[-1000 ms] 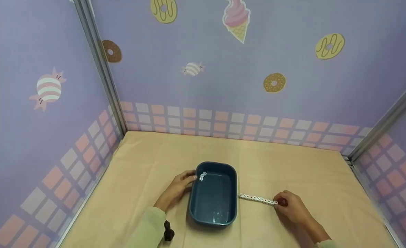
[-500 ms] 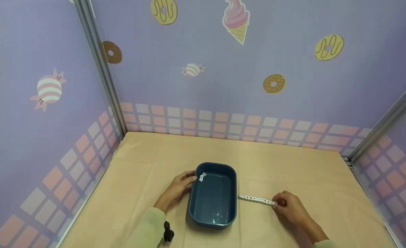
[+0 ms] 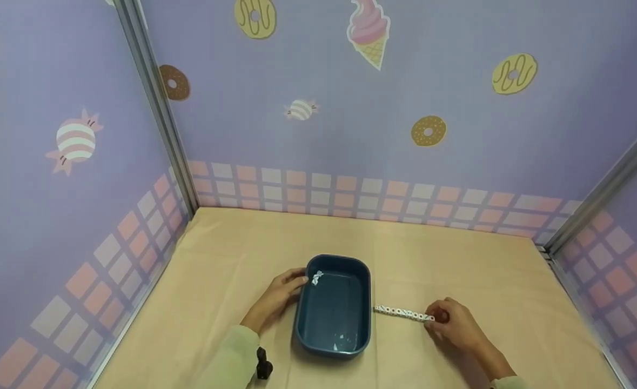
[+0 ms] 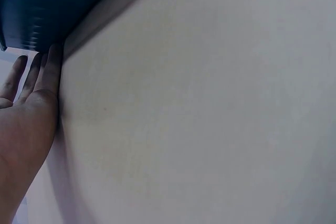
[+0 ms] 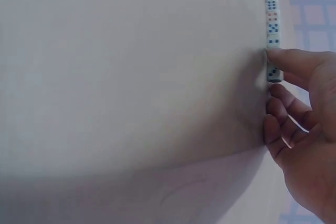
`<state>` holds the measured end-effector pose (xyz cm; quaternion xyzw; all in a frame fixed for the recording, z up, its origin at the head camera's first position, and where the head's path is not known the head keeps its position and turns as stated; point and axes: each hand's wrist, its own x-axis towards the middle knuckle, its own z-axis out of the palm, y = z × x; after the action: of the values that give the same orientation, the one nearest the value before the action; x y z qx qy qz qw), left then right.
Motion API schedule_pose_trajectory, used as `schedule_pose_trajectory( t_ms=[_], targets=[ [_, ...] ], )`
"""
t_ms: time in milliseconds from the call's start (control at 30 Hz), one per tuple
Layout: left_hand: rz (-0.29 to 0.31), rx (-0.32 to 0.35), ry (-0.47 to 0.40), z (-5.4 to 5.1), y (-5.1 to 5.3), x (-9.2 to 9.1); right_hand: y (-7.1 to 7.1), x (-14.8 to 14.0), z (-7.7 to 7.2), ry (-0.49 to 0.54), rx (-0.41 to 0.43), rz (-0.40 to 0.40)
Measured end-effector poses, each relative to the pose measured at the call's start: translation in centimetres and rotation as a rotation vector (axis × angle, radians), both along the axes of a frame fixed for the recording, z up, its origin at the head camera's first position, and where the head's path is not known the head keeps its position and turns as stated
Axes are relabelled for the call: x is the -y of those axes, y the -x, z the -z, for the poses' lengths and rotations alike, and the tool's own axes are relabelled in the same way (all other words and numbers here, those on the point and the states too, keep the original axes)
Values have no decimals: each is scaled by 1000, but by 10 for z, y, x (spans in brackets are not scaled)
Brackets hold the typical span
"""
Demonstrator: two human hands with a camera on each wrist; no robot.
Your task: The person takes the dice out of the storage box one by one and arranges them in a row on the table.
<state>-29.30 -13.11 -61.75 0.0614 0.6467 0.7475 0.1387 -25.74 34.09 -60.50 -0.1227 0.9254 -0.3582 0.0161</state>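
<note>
A row of white dice (image 3: 402, 312) lies on the cloth to the right of a dark blue rectangular box (image 3: 333, 308). At the row's right end my right hand (image 3: 458, 324) pinches the end dice between thumb and forefinger. Close up in the right wrist view, the dice (image 5: 272, 17) show blue and red pips, and the other fingers of that hand (image 5: 315, 108) are bent below the row's end. My left hand (image 3: 277, 297) rests against the box's left side; in the left wrist view its fingers (image 4: 50, 74) lie straight along the box wall (image 4: 47, 9).
A small black object (image 3: 264, 363) is by the left sleeve (image 3: 229, 356). A beige cloth (image 3: 448, 254) covers the table. Purple printed walls (image 3: 318, 146) stand behind and at both sides, with metal posts (image 3: 159, 102) at the corners.
My right hand and the row of dice have shifted very slightly left, towards the box. The left hand stays at the box's side.
</note>
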Motion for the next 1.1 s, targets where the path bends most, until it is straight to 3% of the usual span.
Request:
schedule_pose_trajectory(
  t_ms=[200,467,567,833,1100],
  targets=[
    [-5,-8,20,-3,-1,6,9,20,-22,91,-93,21],
    [13,-17,4,-2,0,5,25,96,-39,222,-293,-91],
    [27,-17,-11,0,1,3,30,126,-42,249,-328,-121],
    [29,-9,7,-1,2,4,45,192,-41,332,-316,-152],
    [24,8,13,0,2,3,44,239,-26,329,-224,-128]
  ],
)
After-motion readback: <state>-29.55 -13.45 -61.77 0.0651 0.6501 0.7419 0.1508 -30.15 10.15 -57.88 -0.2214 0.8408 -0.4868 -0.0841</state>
